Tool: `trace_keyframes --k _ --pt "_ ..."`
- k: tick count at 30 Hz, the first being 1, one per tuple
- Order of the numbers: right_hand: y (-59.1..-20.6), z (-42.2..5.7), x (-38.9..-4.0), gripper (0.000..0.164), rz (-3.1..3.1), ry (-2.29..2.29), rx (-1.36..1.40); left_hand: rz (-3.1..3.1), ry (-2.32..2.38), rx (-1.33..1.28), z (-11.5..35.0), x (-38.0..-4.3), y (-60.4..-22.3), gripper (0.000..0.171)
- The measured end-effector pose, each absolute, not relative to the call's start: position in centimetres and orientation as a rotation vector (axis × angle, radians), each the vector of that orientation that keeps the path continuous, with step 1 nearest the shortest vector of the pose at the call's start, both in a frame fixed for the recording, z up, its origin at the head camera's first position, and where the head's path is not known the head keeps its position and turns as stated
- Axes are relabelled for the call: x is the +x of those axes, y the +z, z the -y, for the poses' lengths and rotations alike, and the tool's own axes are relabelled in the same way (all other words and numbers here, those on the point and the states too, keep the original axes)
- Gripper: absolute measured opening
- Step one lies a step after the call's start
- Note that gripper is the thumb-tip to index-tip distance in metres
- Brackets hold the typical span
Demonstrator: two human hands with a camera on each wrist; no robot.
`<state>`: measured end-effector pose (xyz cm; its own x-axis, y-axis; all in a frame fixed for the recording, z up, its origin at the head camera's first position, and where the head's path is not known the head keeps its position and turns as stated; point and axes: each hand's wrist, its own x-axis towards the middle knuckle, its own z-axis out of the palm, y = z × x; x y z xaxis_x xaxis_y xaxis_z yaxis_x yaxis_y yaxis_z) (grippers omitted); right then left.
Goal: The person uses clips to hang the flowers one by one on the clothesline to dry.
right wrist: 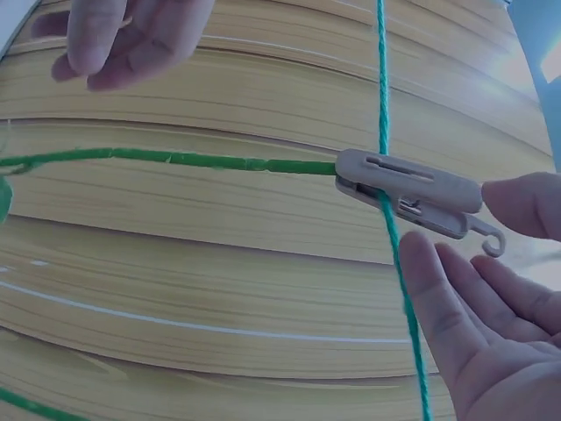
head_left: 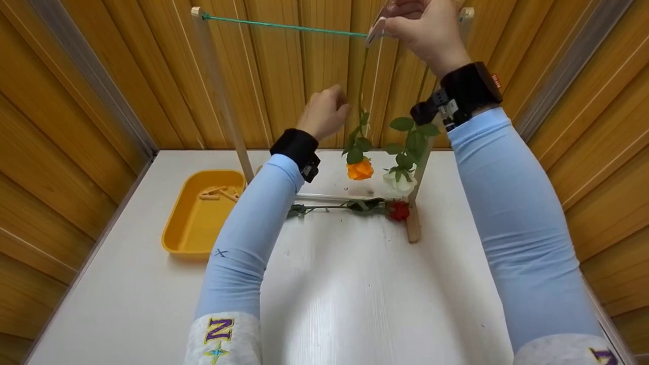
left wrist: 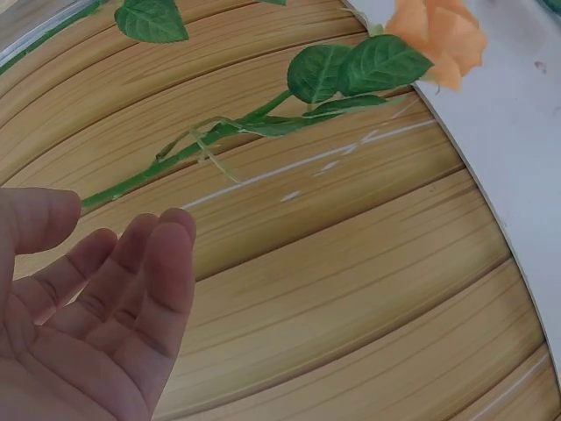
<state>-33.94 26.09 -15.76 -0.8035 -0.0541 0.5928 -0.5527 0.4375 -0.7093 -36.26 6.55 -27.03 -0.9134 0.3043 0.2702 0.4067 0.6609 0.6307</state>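
- We see the right hand (head_left: 431, 35) at the rope (head_left: 284, 26), with its fingers (right wrist: 443, 307) spread and the thumb apart from them.
- Between this thumb and these fingers we find the rear end of a clothespin (right wrist: 447, 191); we cannot tell if the thumb touches it.
- The clothespin sits on the rope, and at its front end, away from the right fingers, we see the end of a green stem (right wrist: 219, 161).
- On this stem the orange rose (head_left: 360, 170) hangs head down, below the right fingers.
- The left hand (head_left: 324, 111) is near the stem; its fingers are loosely bent, the thumb stands apart, and they hold nothing.
- Below the right fingers we also see a white rose (head_left: 400, 183), hanging beside the orange one.
- Lower than the left fingers, a red rose (head_left: 398, 210) lies on the table (head_left: 329, 304).
- Left of the left fingers, a yellow tray (head_left: 195, 233) contains more clothespins (head_left: 215, 194).
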Motion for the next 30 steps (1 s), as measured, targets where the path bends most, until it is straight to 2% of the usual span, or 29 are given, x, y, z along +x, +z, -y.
trace_keyframes --k 4,10,16,23,30 --pt "-16.5 -26.4 -32.3 0.032 2.134 1.199 0.515 2.754 -1.031 -0.595 -5.1 -35.9 -27.7 0.024" --pt "-19.8 -27.1 -29.5 0.026 2.012 1.172 0.619 2.752 -0.813 -0.630 -2.8 -34.7 -29.0 0.026" --pt "-25.0 -28.2 -27.9 0.025 1.989 1.182 0.633 2.766 -0.699 -0.645 -1.1 -32.7 -30.2 0.036" --pt "-31.9 -29.2 -26.9 0.034 2.113 0.965 0.640 2.732 -0.522 -0.650 0.0 -30.2 -32.6 0.043" --pt "-36.8 -29.0 -25.9 0.041 2.258 0.938 0.590 2.654 -0.411 -0.647 0.6 -27.9 -35.5 0.052"
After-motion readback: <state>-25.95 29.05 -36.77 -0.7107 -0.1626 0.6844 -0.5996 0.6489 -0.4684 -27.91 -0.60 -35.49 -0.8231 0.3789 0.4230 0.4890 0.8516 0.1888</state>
